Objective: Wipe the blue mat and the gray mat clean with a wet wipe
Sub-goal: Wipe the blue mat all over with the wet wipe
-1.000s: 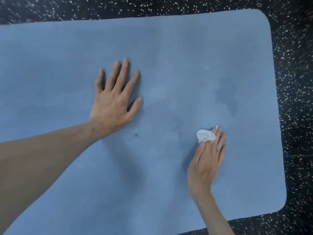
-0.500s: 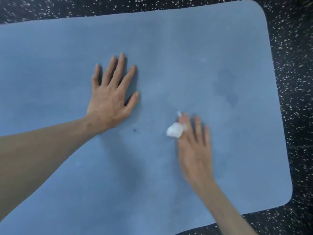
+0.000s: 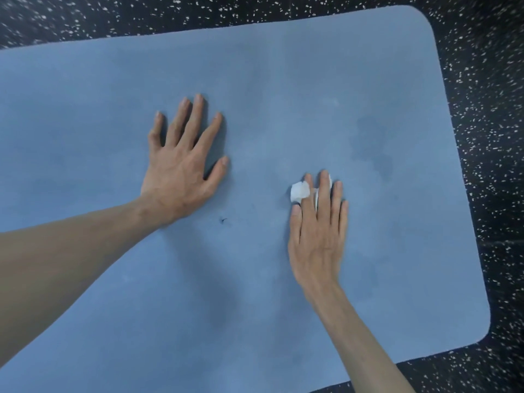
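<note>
A large blue mat with rounded corners fills most of the view. My left hand lies flat on it, fingers spread, left of centre. My right hand lies with straight fingers on a small crumpled white wet wipe, which it presses onto the mat; the wipe sticks out to the left of the forefinger and shows between the fingers. Darker damp patches mark the mat right of the wipe. A small dark speck sits between my hands. No gray mat is in view.
Black floor with white speckles borders the mat along the top, the right side and the bottom right corner. The mat runs out of view at the left edge.
My right hand swept the wipe left across the mat and has come back a little to the right. My left hand has stayed flat in the same place.
</note>
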